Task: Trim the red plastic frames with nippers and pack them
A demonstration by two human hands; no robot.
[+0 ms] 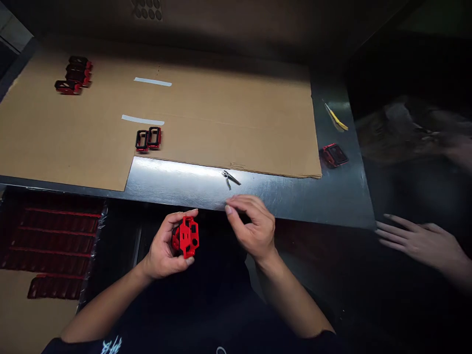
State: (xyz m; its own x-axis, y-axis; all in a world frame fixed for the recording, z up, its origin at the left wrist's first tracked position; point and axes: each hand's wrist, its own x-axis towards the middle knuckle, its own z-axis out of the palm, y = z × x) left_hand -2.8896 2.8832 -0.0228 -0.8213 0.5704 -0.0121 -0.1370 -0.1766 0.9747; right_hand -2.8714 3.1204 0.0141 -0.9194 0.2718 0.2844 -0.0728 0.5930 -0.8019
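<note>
My left hand (167, 246) grips a red plastic housing (190, 237) by its two ends, between thumb and fingers. The housing's face has square and round cut-outs, and a darker part shows behind it. To the right of it, in front of the table edge, my right hand (254, 226) is closed in a loose pinch, thumb tip close to the forefinger. Whether anything small lies in that pinch cannot be made out. Just beyond it, a small pair of nippers (232, 179) rests on the metal table (177, 182).
Two black-and-red frames (148, 139) stand on the cardboard sheet (221, 118), with several more (75, 76) at far left. Another housing (335, 155) and a yellow-handled tool (336, 117) lie right. A box of dark red parts (55, 241) sits lower left. Another person's hand (416, 241) is at right.
</note>
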